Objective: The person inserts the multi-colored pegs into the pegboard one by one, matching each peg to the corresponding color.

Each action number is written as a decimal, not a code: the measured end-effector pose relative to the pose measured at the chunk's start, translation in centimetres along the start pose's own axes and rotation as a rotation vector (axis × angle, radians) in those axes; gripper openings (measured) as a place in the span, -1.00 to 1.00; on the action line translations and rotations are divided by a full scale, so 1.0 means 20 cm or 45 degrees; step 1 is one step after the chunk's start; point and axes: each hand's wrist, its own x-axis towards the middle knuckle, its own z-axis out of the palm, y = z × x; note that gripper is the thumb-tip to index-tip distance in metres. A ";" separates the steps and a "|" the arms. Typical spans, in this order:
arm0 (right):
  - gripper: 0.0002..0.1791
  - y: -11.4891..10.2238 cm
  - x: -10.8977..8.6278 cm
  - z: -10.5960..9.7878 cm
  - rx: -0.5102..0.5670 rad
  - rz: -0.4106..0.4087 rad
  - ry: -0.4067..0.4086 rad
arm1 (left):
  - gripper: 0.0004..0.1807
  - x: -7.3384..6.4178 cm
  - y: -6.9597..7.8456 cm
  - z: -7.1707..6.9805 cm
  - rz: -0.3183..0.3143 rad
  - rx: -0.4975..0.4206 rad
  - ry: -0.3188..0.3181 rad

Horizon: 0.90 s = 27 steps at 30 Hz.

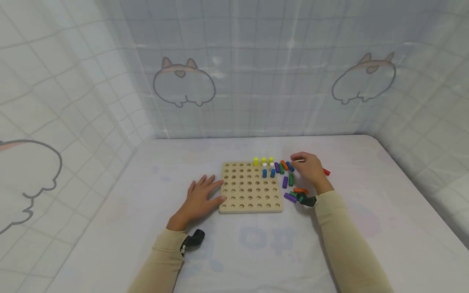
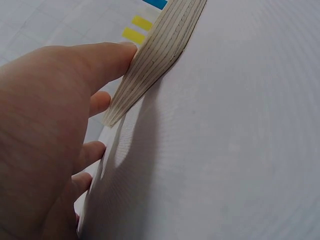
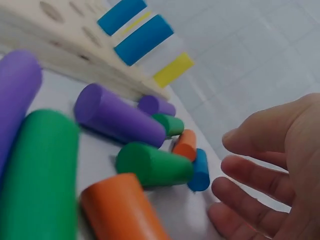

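A square wooden pegboard (image 1: 235, 194) with rows of holes lies on the table. My left hand (image 1: 199, 200) is spread along its left side, the thumb and a fingertip at the edge. In the left wrist view the thumb (image 2: 107, 60) presses on the board's layered side (image 2: 159, 52). Yellow pegs (image 1: 256, 162), white pegs (image 1: 264, 166) and blue pegs (image 1: 264, 173) stand in the board's far right corner. My right hand (image 1: 309, 169) hovers over the loose pegs, fingers slightly bent and apart. Nearest its fingertips lies a loose blue peg (image 3: 200, 171); nothing shows between thumb and fingers.
Loose purple pegs (image 1: 285, 182), green pegs (image 1: 291, 180) and orange pegs (image 1: 300, 190) lie right of the board. A red peg (image 1: 326, 172) pokes out beyond the right hand. A pale cloth covers the table (image 1: 234, 252); printed curtains (image 1: 256, 81) hang behind and at both sides.
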 end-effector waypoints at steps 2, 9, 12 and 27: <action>-0.62 0.00 0.00 0.01 -0.011 0.007 -0.031 | -0.29 0.00 0.00 -0.01 -0.007 0.001 -0.003; -0.60 0.03 -0.01 0.04 -0.101 0.028 -0.064 | -0.28 -0.01 0.01 0.00 -0.023 0.003 -0.009; -0.57 0.03 -0.01 0.05 -0.113 0.037 -0.061 | -0.27 -0.01 0.00 0.00 -0.013 0.002 0.001; -0.55 0.03 -0.01 0.05 -0.275 -0.046 -0.046 | -0.28 0.00 0.00 0.00 -0.010 -0.004 -0.002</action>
